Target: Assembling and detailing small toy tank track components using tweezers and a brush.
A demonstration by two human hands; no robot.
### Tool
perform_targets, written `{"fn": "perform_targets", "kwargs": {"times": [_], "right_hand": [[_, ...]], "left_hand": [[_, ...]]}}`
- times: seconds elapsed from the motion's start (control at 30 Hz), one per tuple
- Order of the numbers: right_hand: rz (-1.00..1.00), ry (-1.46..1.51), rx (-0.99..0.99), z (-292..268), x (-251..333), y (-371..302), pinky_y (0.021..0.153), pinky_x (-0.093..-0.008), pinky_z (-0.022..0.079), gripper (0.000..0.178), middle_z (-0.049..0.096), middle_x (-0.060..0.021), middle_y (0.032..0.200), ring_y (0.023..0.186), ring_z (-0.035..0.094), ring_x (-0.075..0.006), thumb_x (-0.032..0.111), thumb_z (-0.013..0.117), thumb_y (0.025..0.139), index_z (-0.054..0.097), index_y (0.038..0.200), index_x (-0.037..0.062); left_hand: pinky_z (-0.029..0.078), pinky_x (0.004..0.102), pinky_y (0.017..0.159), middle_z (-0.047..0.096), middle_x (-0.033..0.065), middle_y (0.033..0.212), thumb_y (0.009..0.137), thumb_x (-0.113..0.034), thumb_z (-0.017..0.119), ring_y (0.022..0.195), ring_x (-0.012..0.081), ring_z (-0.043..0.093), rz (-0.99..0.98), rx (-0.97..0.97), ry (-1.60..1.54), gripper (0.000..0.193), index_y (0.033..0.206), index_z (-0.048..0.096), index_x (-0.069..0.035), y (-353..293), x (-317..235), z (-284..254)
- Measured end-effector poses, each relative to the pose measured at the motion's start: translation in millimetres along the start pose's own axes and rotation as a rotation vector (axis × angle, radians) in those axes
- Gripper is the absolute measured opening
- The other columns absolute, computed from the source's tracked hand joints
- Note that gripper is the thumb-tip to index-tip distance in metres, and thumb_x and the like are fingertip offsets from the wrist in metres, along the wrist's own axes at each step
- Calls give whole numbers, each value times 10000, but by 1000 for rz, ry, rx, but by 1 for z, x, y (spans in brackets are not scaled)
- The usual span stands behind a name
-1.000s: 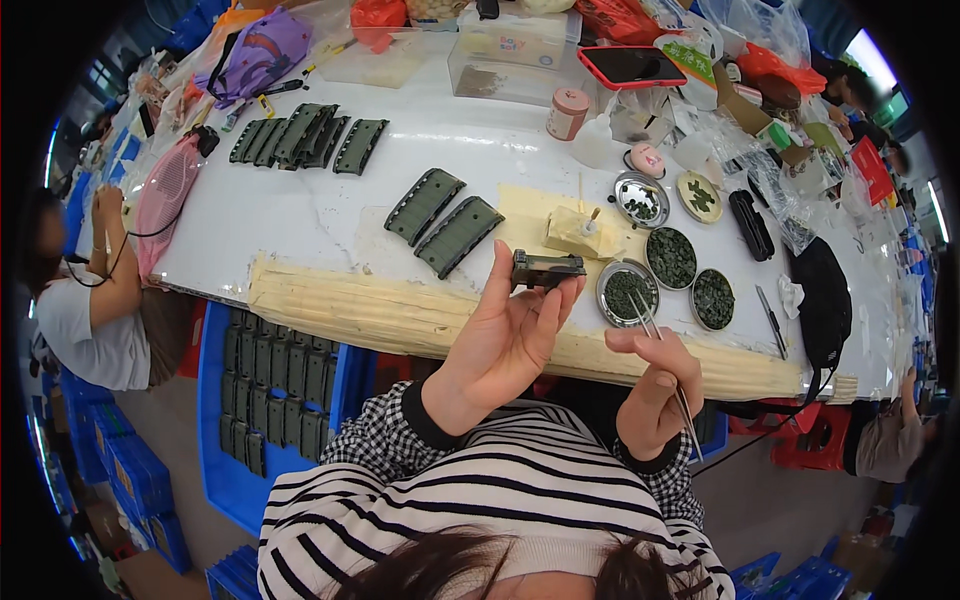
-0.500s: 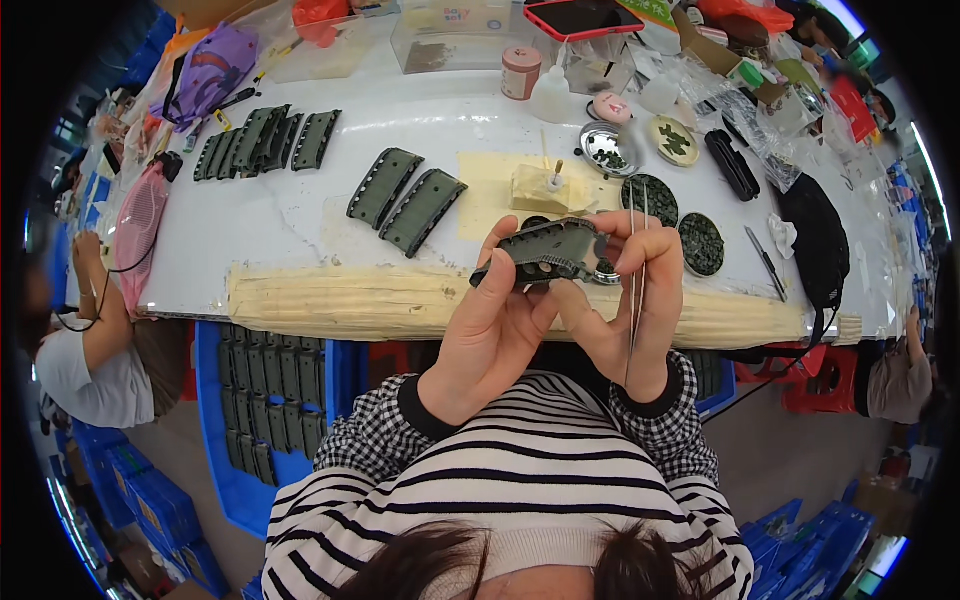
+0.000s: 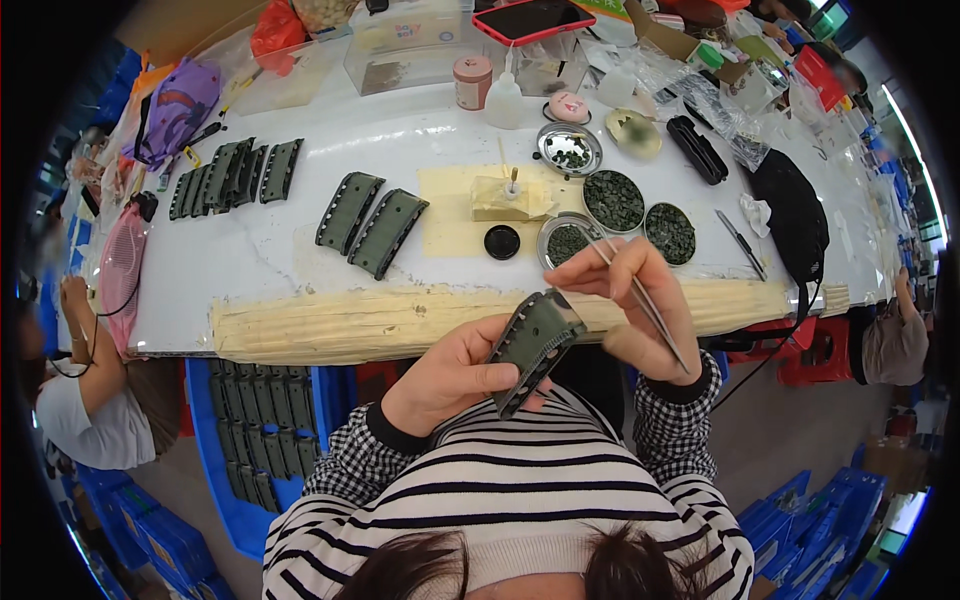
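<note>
Green curved part (image 3: 538,338) sits tilted at the middle of the frame, held in the left hand (image 3: 440,375).
Its long axis climbs from lower left to upper right, its upper end just beside the fingertips of the right hand (image 3: 650,295); whether they touch is unclear. The left hand is closed on it, thumb across its face; the right, partly open, thumb apart, keeps tweezers (image 3: 655,326) across its curled fingers.
</note>
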State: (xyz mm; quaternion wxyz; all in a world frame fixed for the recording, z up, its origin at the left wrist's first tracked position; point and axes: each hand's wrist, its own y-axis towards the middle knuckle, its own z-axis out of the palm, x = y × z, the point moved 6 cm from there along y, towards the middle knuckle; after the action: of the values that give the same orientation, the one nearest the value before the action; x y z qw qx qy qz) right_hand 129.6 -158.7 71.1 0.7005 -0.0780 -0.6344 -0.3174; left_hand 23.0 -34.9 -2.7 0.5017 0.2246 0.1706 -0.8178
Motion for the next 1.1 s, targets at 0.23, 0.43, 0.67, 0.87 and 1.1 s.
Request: {"fn": "perform_targets", "kwargs": {"times": [0.23, 0.43, 0.67, 0.87, 1.1], "right_hand": [[-99, -1246, -359, -73, 18, 18, 871, -325, 464, 191, 585, -153, 1089, 992, 616, -285, 108, 500, 975, 589, 1107, 1], [39, -1455, -269, -92, -18, 46, 644, -381, 492, 182, 615, -77, 907, 728, 620, -305, 31, 611, 832, 659, 999, 85], [-29, -1460, -280, -95, -26, 48, 624, -382, 485, 83, 627, -88, 819, 712, 622, -304, 62, 642, 826, 663, 905, 67], [-4, -1423, -292, -97, -26, 50, 610, -385, 480, 67, 631, -100, 832, 701, 614, -323, 58, 642, 831, 617, 891, 44], [-57, -1302, -410, -96, -14, 43, 562, -339, 462, 118, 628, -108, 777, 613, 584, -249, -16, 636, 817, 616, 928, 17]], "left_hand": [[542, 342, 880, 607, 181, 1150, 949, -30, 541, 1016, 230, 641, 267, -271, 287, 478, 1379, 332, -27, -6, -29, 0], [535, 348, 888, 616, 194, 1149, 942, -3, 534, 1019, 224, 646, 392, -428, 555, 426, 1325, 353, -39, -11, -39, -8], [515, 347, 929, 611, 186, 1170, 934, 38, 520, 1063, 207, 625, 444, -409, 653, 328, 1227, 387, -27, -9, -47, -11], [504, 362, 954, 610, 183, 1172, 931, 34, 526, 1076, 211, 621, 440, -419, 638, 333, 1228, 386, -21, -6, -54, -13], [508, 360, 951, 606, 175, 1170, 930, 36, 524, 1082, 218, 619, 431, -411, 657, 379, 1271, 369, -22, -4, -59, -19]]}}
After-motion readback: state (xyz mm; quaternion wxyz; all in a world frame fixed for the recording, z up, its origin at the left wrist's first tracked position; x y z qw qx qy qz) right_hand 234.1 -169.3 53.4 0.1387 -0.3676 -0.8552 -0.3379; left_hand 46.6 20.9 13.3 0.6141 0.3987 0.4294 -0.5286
